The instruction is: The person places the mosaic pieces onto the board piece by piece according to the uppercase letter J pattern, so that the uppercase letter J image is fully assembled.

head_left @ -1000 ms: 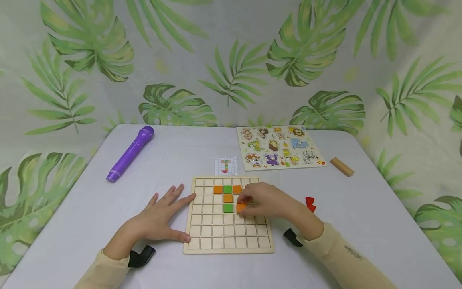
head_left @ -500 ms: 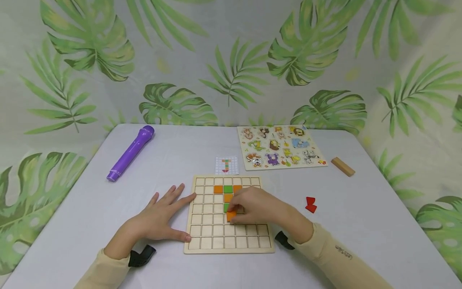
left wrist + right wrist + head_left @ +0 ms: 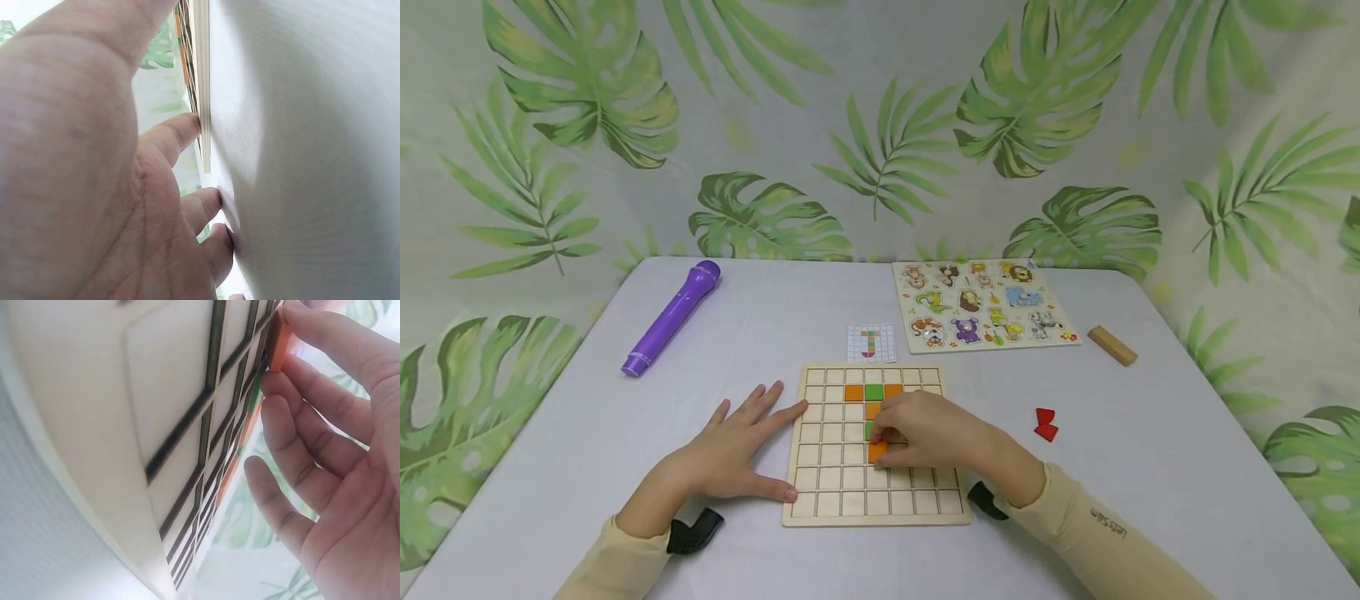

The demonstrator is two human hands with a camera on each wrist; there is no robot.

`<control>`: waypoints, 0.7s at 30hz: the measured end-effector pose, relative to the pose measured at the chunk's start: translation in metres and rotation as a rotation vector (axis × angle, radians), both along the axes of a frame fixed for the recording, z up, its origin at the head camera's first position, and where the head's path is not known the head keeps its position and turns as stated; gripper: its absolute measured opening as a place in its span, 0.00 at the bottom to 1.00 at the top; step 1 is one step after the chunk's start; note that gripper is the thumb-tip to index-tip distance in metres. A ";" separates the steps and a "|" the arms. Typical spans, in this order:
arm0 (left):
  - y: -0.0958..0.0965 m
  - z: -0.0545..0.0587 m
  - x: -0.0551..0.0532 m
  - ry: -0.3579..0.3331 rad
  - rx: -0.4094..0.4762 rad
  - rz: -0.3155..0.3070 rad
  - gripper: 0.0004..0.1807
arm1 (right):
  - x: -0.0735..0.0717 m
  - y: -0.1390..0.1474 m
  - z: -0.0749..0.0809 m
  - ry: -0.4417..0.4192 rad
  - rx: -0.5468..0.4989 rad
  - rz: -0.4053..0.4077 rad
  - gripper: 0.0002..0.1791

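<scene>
In the head view, the right hand [image 3: 936, 429] pinches a flat orange square tile [image 3: 877, 452] between thumb and finger at the fifth row from the far edge of a pale wooden grid board [image 3: 830, 479], just below a green square tile [image 3: 870, 431]. The left hand [image 3: 733, 454] lies spread, holding nothing, thumb and forefinger touching the board's left edge. A small printed card [image 3: 885, 352] with a coloured pattern sits just beyond the far edge; two red wedge-shaped pieces [image 3: 1046, 424] lie off the right edge. The step in hand looks like seating this tile in line with the column; the next move calls for squaring it to the cell, easing it flat and letting go. The left wrist view shows the forefinger against the board's side, other fingertips on white cloth [image 3: 300, 162]. The right wrist view confirms the pinch, though the angle probably hides whether the tile is fully seated.
</scene>
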State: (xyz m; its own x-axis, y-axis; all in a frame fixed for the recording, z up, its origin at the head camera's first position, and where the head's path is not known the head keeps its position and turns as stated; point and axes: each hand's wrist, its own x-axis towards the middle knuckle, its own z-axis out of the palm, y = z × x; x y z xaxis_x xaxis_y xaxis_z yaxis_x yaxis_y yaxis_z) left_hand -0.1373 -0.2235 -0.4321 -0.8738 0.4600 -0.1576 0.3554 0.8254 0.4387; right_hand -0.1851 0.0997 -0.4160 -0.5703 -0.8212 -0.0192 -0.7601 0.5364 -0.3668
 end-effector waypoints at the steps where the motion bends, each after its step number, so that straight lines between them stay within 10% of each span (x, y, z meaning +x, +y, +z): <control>1: 0.000 0.000 0.000 0.001 0.001 -0.001 0.65 | 0.000 0.000 0.000 -0.001 0.000 -0.001 0.10; 21: -0.001 0.000 0.001 -0.011 0.025 -0.002 0.64 | 0.001 -0.002 0.000 0.002 -0.008 0.014 0.07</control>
